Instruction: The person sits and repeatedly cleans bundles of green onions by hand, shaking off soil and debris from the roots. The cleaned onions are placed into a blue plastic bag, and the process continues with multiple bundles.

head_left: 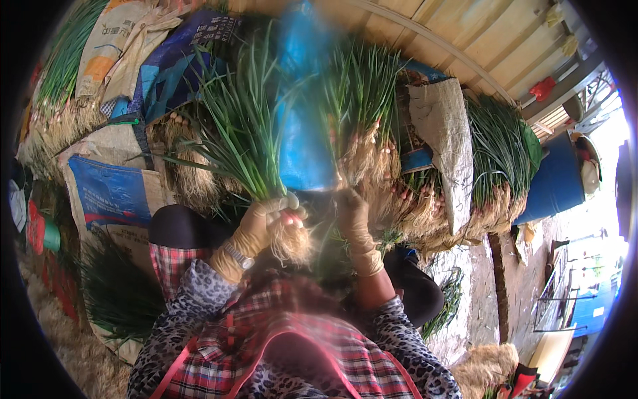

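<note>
My left hand [256,229], in a pale yellow glove, is wrapped round a bunch of spring onions [247,143]. Their green leaves fan up and away, and the pinkish bulbs and pale roots hang below my fingers. My right hand [353,223], gloved alike, is closed a little to the right, apart from that bunch. What its fingers hold, if anything, cannot be made out. Between and beyond my hands a smooth blue surface [306,126] shows blurred. Just past my right hand stand more spring onions [365,100] with long straw-coloured roots.
Printed sacks [109,193] lie at the left, beside a dark heap of leaves [123,286]. A whitish sack [445,143] drapes over onions at the right, near another stacked row [498,159]. A blue barrel [555,176] stands farther right. A corrugated wall [452,33] closes the back.
</note>
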`<control>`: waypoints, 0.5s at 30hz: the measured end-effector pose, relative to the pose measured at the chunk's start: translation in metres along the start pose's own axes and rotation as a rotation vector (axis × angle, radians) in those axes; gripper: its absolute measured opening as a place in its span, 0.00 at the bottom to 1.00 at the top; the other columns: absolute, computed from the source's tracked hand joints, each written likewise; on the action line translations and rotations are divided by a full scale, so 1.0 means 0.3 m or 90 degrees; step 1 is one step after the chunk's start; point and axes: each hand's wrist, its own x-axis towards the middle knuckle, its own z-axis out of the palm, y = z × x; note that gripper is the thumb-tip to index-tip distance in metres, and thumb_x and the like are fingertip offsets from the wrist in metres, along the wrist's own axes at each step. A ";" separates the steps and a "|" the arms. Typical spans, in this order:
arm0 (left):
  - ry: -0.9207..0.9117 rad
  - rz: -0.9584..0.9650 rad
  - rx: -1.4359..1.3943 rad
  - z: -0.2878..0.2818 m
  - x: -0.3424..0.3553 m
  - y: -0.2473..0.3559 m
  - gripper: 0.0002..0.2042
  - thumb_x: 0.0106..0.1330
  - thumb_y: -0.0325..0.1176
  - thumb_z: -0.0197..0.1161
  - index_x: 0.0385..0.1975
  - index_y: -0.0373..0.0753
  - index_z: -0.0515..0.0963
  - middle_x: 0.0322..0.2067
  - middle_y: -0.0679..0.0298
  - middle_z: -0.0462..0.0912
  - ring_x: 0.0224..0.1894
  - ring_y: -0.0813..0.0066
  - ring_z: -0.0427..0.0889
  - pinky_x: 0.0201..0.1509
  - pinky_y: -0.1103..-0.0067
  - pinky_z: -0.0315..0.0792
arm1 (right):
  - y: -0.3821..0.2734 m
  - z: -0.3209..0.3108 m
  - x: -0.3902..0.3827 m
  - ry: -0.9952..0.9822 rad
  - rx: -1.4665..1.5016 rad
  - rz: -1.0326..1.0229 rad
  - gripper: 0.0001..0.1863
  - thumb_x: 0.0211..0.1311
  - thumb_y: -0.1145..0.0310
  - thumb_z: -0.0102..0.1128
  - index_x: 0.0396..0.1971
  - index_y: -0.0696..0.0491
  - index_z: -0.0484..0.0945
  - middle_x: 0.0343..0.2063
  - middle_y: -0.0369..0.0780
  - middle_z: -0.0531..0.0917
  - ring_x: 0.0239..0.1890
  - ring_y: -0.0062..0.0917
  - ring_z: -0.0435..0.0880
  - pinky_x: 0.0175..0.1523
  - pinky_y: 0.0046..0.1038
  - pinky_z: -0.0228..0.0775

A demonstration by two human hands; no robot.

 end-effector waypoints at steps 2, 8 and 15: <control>0.009 -0.015 -0.034 -0.001 -0.013 -0.017 0.07 0.60 0.29 0.61 0.35 0.38 0.73 0.28 0.61 0.80 0.31 0.67 0.82 0.43 0.67 0.78 | -0.135 -0.072 0.054 0.050 0.019 -0.182 0.06 0.61 0.73 0.57 0.36 0.55 0.80 0.27 0.34 0.82 0.24 0.19 0.78 0.30 0.24 0.72; 0.116 -0.105 0.059 -0.025 0.004 -0.010 0.09 0.60 0.32 0.63 0.35 0.33 0.77 0.28 0.58 0.81 0.29 0.67 0.82 0.35 0.72 0.80 | -0.328 -0.075 0.217 -0.099 0.301 -0.094 0.21 0.60 0.71 0.60 0.55 0.51 0.74 0.46 0.39 0.80 0.38 0.25 0.81 0.44 0.28 0.77; 0.101 -0.102 0.079 -0.017 -0.020 0.024 0.11 0.60 0.33 0.62 0.35 0.29 0.78 0.27 0.58 0.82 0.28 0.68 0.82 0.34 0.72 0.80 | -0.381 -0.026 0.164 -0.588 -0.022 -0.125 0.21 0.61 0.68 0.60 0.54 0.53 0.72 0.46 0.45 0.80 0.45 0.28 0.80 0.47 0.30 0.75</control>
